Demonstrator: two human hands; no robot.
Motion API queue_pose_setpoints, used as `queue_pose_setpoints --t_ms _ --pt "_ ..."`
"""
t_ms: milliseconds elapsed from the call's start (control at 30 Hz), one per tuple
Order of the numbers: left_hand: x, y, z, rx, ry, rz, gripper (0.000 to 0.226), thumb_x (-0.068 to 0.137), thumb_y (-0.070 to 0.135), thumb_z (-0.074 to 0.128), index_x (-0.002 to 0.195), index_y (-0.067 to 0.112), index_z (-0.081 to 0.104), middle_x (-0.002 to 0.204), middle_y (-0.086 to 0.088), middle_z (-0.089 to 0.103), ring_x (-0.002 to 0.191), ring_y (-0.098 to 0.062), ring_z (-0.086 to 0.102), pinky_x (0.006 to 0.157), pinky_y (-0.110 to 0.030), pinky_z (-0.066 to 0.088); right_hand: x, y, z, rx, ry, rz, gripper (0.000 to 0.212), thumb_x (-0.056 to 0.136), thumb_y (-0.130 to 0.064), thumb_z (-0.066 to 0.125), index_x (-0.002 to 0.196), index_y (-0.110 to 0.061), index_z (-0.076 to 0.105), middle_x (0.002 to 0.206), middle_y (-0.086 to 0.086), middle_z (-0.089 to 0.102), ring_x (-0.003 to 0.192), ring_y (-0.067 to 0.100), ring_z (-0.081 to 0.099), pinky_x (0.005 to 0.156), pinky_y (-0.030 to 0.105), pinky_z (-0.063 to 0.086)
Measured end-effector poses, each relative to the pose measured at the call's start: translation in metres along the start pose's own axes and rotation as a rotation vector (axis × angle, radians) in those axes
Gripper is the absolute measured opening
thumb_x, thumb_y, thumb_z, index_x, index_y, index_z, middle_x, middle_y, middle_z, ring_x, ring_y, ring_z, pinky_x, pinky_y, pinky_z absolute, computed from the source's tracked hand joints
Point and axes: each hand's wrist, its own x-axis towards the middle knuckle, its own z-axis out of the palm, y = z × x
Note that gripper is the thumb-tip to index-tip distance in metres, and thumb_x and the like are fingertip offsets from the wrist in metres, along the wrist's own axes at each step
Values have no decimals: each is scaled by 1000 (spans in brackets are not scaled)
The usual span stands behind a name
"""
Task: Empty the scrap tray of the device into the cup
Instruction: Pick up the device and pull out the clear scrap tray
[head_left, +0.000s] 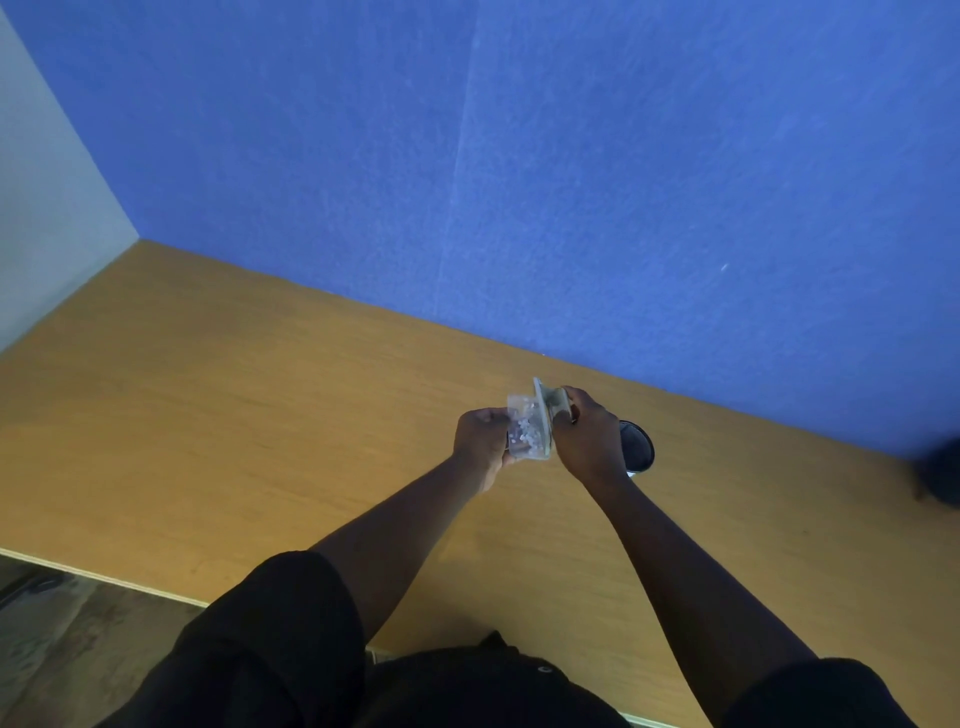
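- Blue textured wall (571, 156) rises behind the far edge of the tan wooden tabletop (208, 415), which serves as the reference for everything below; a pale grey wall (41, 208) meets the blue one at the tabletop's far left corner.
- Black short sleeves (270, 639) and bare forearms reach from the tabletop's near edge toward its far edge.
- Dark round cup with a black interior (639, 449) stands on the tabletop near the blue wall, just right of the right hand and partly hidden by it.
- Right hand (587, 436), held above the tabletop, is closed around the small grey metal device (558, 410), fingers wrapped over its top.
- Left hand (480, 441), also above the tabletop, pinches the clear plastic scrap tray (527, 431) with its fingers closed on the tray's left side.
- Clear tray lies between the two hands, touching the device's pale flat base, left of the cup and not over it.
- Small white paper bits (522, 428) lie inside the tray.
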Motion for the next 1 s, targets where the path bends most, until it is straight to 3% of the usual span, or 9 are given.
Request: queue_pose_setpoints --t_ms 167,267,400,633,767,833,933,1000 --pt "-2 0 0 0 3 9 17 93 12 63 76 12 68 104 -17 69 95 -33 69 51 -30 60 -1 0 0 30 23 8 35 90 -13 46 121 -20 62 85 3 70 61 12 58 49 23 38" --pt "-1 0 -1 6 2 14 19 93 11 60 77 12 68 102 -18 69 88 -30 70 50 -29 60 -1 1 -1 53 25 27 34 89 -14 45 116 -22 63 83 0 69 64 15 60 52 26 41" --pt "0 1 -2 17 7 2 16 93 11 60 80 12 70 107 -21 70 89 -31 71 53 -31 60 0 3 -3 80 5 63 34 89 -13 47 115 -25 65 90 -4 71 78 17 67 65 40 57" --pt "-1 0 -1 -7 5 -22 13 93 12 61 84 11 69 113 -23 70 96 -35 71 53 -30 60 1 7 -1 144 -11 80 33 88 -12 48 112 -24 67 89 -3 72 81 19 69 63 40 57" --pt "0 -1 -3 -12 3 -17 10 94 12 59 91 7 68 113 -21 68 98 -32 69 59 -35 63 -2 4 0 21 79 -53 35 91 -15 48 124 -18 60 86 0 70 69 17 64 56 28 47" --pt "1 -1 -4 -7 0 -12 11 95 11 60 97 4 68 112 -20 68 96 -32 69 66 -39 63 -4 3 -1 -86 104 -191 38 91 -13 50 129 -13 57 97 5 71 78 20 65 63 26 46" --pt "-1 0 -5 -13 -5 -16 12 94 9 58 88 5 68 102 -20 70 85 -29 71 62 -37 63 -6 2 0 -228 35 -336 41 91 -11 50 132 -9 54 121 12 65 102 27 64 81 38 55" --pt "-1 0 -5 -9 -3 -20 18 95 7 57 80 8 67 97 -19 70 81 -28 71 62 -37 63 -9 3 3 -299 34 -388 40 92 -10 50 132 -7 54 125 14 63 105 30 64 81 45 57"
